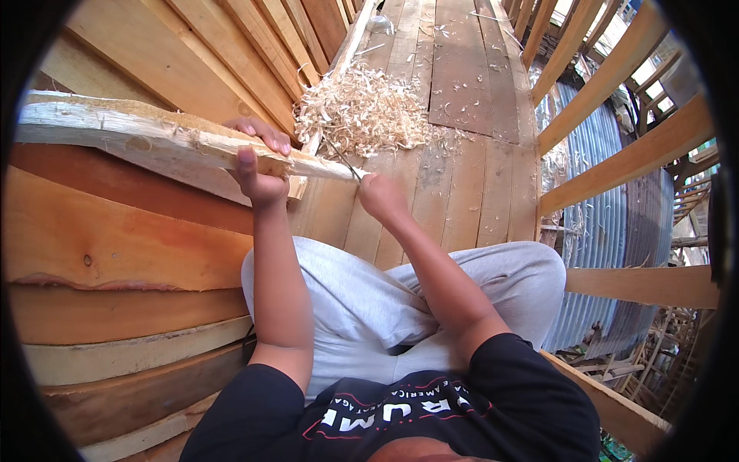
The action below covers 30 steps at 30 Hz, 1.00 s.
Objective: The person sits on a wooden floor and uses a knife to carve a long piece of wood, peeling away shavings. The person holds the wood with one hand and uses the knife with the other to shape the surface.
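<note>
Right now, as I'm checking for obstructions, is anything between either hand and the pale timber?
Nothing visible separates the left hand from the pale timber, which it grips. At the narrow end, a thin dark tool, apparently in the right hand, seems to lie between hand and timber.

Passage lies over the floorboards (493, 173) between shavings (362, 112) and railing (631, 158), while the timber (154, 131) and planks (131, 219) bar the left.

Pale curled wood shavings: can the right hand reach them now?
Probably yes: open brown floorboards separate the right hand from the shavings, though that hand apparently holds a thin dark tool.
</note>
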Each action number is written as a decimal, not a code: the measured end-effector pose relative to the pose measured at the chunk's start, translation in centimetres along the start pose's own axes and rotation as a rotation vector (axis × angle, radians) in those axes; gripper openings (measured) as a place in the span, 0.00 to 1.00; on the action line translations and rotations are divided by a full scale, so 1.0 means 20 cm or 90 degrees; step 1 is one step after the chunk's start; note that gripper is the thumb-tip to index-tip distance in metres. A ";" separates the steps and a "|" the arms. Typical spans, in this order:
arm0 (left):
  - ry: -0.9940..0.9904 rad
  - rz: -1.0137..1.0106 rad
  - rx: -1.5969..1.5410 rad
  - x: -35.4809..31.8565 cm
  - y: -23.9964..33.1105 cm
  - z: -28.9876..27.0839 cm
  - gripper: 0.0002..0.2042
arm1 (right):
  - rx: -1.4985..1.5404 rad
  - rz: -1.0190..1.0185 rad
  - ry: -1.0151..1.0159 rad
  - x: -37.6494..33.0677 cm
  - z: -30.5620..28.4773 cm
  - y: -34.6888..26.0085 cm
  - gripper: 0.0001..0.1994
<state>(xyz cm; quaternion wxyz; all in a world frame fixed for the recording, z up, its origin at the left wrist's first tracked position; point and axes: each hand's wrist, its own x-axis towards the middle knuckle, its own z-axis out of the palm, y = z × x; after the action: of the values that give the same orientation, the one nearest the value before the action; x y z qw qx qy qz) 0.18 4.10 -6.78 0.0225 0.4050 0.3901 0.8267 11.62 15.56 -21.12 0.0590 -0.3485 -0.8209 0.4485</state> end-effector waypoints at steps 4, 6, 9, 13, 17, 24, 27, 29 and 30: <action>-0.016 -0.005 -0.008 -0.02 0.01 -0.01 0.24 | -0.019 -0.019 -0.061 -0.12 -0.18 -0.32 0.24; -0.011 0.001 -0.001 -0.02 0.02 0.00 0.24 | -0.034 -0.030 -0.045 -0.08 -0.12 -0.25 0.24; -0.007 -0.002 -0.007 0.00 0.00 0.01 0.24 | -0.067 -0.009 -0.002 0.07 0.00 0.07 0.24; -0.013 -0.005 -0.012 0.02 0.00 0.00 0.24 | -0.119 -0.013 0.002 0.09 0.04 0.10 0.24; -0.040 -0.003 0.001 -0.02 0.02 0.00 0.25 | -0.037 -0.012 0.010 -0.07 -0.09 -0.21 0.24; -0.005 -0.005 0.015 0.01 -0.01 0.09 0.23 | 0.017 -0.005 0.105 0.09 0.05 0.08 0.25; -0.015 -0.009 -0.004 0.04 -0.02 0.04 0.22 | -0.028 -0.021 0.104 0.10 0.07 0.14 0.25; -0.030 -0.015 -0.024 0.04 -0.02 0.01 0.22 | -0.010 -0.014 0.098 0.04 0.03 0.07 0.25; -0.034 -0.008 -0.002 0.02 -0.01 0.00 0.23 | -0.023 -0.009 0.062 0.01 0.01 0.01 0.25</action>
<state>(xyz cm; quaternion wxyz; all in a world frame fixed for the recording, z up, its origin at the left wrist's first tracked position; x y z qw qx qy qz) -0.16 4.44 -6.56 0.0385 0.4247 0.3903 0.8160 11.44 15.65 -21.34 0.0958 -0.3650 -0.8274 0.4159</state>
